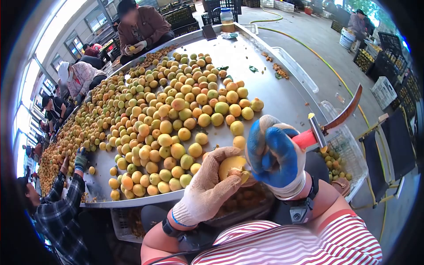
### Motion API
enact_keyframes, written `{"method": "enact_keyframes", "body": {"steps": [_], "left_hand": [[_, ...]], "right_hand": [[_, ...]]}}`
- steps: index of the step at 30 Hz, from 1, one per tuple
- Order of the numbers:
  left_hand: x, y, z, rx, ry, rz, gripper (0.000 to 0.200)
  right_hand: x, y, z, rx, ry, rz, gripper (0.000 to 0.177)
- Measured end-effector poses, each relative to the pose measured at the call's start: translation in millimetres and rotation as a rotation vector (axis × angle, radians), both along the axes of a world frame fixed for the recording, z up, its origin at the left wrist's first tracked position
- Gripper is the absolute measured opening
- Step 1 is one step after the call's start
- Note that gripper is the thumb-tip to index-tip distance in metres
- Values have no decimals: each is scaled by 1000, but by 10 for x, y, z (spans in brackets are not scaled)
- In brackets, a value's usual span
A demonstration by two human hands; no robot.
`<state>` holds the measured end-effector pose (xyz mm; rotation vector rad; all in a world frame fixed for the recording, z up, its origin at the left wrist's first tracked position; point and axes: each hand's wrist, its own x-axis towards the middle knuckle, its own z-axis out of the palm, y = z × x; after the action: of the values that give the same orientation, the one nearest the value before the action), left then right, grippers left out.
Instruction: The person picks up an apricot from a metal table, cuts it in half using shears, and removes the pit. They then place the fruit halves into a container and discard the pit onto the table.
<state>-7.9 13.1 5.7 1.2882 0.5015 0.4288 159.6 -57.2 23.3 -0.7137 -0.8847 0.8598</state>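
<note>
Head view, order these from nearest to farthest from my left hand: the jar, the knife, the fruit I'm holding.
1. Fruit: in the left hand itself, at the near edge of the table.
2. Knife: just to the right, gripped by the right hand.
3. Jar: at the table's far end.
</note>
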Motion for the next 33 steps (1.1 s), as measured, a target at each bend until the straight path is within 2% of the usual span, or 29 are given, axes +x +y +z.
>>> {"method": "enact_keyframes", "body": {"steps": [2, 7, 9, 13, 16, 18, 20, 21, 22, 23, 25, 28, 32, 33], "left_hand": [[16, -16, -54, 14, -24, 13, 43], [60, -108, -55, 0, -75, 50, 45], [66, -116, -71, 68, -39, 65, 49], [83, -111, -92, 183, -25, 56, 51], [104, -122, -182, 178, -102, 57, 52], [113, -71, -240, 209, -53, 62, 52], [108, -22, -249, 205, -38, 43, 52], [140, 30, -262, 156, -37, 38, 53], [176, 79, -258, 104, -33, 35, 53], [156, 99, -223, -137, -90, -50, 55], [123, 203, -141, -157, -73, -81, 56], [97, 260, -126, -169, -27, -120, 57], [115, 222, -198, -147, 12, -146, 52], [123, 204, -254, -114, -11, -141, 50]], "right_hand": [[37, 30, -110, 89, -54, 33, 36], [-66, 105, -158, 110, 43, -43, 34], [-94, 82, -99, -76, 47, -65, 49], [-123, 89, -128, -127, -126, -126, 43], [-194, 126, -146, -147, -68, -182, 41], [-179, 133, -159, -174, -23, -160, 39], [-167, 181, -233, -286, 309, -55, 37], [-132, 191, -269, -253, 360, 1, 34], [-67, 228, -276, -237, 346, -13, 34], [-16, 264, -270, -222, 286, 55, 32], [94, 319, -273, -202, 216, 118, 31], [262, 350, -286, -61, 275, 395, 34], [191, 404, -460, -80, 383, 351, 34], [161, 413, -503, -75, 514, 379, 27]]}}
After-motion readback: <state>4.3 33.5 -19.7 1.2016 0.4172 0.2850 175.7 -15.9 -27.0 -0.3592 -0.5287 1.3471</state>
